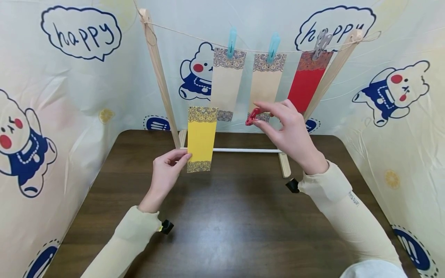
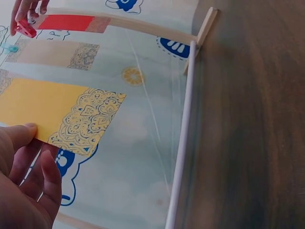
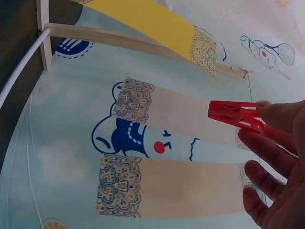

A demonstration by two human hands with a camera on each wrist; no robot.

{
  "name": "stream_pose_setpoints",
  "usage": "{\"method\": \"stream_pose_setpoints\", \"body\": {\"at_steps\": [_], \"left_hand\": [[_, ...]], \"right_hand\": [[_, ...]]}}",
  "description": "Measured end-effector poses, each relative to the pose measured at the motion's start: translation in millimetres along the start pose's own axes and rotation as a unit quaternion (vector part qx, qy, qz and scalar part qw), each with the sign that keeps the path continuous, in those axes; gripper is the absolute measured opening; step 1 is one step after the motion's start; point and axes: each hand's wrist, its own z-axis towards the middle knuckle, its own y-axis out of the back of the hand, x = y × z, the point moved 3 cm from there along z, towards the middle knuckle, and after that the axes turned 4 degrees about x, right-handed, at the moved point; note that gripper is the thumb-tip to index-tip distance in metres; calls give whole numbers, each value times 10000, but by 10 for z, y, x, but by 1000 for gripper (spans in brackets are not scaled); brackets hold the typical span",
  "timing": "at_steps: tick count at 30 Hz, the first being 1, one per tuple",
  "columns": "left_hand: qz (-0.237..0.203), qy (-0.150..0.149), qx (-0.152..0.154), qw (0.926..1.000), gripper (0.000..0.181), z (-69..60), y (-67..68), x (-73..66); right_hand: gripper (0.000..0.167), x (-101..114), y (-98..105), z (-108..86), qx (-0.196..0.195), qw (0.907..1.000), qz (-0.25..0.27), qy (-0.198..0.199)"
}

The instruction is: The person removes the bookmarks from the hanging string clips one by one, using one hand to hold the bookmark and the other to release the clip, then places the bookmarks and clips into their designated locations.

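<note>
My left hand [image 1: 167, 170] pinches the left edge of a yellow card [image 1: 201, 135] with dark lace-patterned bands at both ends, holding it upright in the air. Between thumb and fingertips, my right hand [image 1: 292, 131] holds a red clothespin [image 3: 233, 114]. Behind them a twine line [image 1: 194, 38] runs between two wooden posts. Two blue clothespins [image 1: 231, 42] hold a cream card [image 1: 227, 85] and a beige card [image 1: 267, 83] on it. A grey clothespin [image 1: 321, 44] holds a red card [image 1: 309, 83] at the right. The yellow card hangs below the line, apart from it.
The left wooden post [image 1: 158, 73] and right wooden post [image 1: 335, 69] stand at the back of a dark brown table [image 1: 229, 216]. A white rod [image 1: 247, 150] joins them low down. A printed cloth [image 1: 87, 88] surrounds the table's back and sides.
</note>
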Motion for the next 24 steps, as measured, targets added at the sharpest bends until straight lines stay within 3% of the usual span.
{"method": "stream_pose_setpoints", "body": {"at_steps": [6,17,24], "left_hand": [[77,60,56,9999,22,-66,-6,27],[160,318,244,9991,22,-176,-27,112],[392,271,354,9982,20,-239,-38,182]], "right_hand": [[44,-57,-1,-122,9,10000,-65,49],[43,-181,-9,-331,103,9995,-183,-254],[42,-289,-32,-482,52,9990,-361,-254]]}}
